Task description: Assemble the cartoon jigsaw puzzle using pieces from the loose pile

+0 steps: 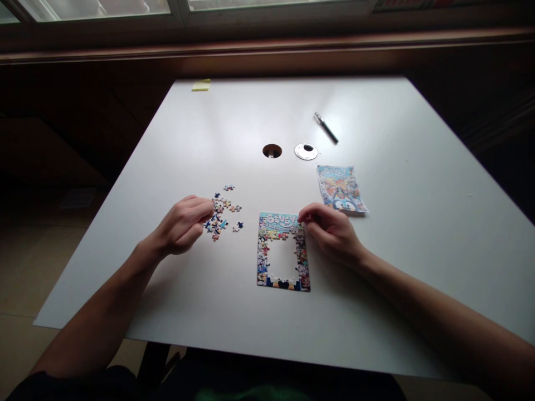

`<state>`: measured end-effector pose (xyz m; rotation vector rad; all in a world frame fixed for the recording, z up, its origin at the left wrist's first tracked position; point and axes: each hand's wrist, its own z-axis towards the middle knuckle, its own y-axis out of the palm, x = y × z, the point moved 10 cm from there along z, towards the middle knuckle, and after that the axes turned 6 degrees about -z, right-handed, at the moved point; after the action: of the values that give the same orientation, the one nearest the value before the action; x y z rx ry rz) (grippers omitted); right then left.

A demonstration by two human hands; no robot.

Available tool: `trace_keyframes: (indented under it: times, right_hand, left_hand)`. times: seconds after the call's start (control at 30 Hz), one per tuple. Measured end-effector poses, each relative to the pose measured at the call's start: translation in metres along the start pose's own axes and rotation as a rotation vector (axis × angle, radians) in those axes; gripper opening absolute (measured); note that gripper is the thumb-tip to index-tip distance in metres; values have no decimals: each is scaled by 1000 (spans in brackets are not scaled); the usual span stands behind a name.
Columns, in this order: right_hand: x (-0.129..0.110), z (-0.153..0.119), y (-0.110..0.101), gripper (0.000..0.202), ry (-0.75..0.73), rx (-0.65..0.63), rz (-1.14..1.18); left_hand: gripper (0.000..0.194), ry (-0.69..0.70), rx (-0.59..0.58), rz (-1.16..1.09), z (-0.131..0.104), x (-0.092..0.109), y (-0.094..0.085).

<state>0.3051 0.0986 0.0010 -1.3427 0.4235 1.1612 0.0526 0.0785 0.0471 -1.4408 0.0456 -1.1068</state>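
A partly assembled jigsaw puzzle [279,223] lies flat on the white table, its border joined around a bare middle. My right hand [332,231] is at its upper right corner, fingers curled and fingertips close to or touching the edge; whether anything is in them is hidden. To the left is a pile of loose puzzle pieces [217,223], several of them spread apart. My left hand [184,223] is closed at the left side of this pile, thumb and fingers together. What the left fingertips hold, if anything, cannot be made out.
A picture sheet [340,186] matching the puzzle lies beyond my right hand. Farther back are a dark pen-like stick [326,128], a round cable-hole cover [306,151] and an uncovered hole [272,151] in the table [234,128]. A yellow sticky note [201,85] lies near the far edge.
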Motion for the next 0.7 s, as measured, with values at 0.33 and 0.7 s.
trace_keyframes:
  times: [0.33, 0.7]
  right_hand:
    - [-2, 0, -1, 22, -8, 5, -11]
    - [-2, 1, 0, 23, -14, -6, -15]
  left_hand:
    - [7, 11, 7, 13, 0, 1, 1]
    - [8, 21, 34, 27, -1, 2, -1]
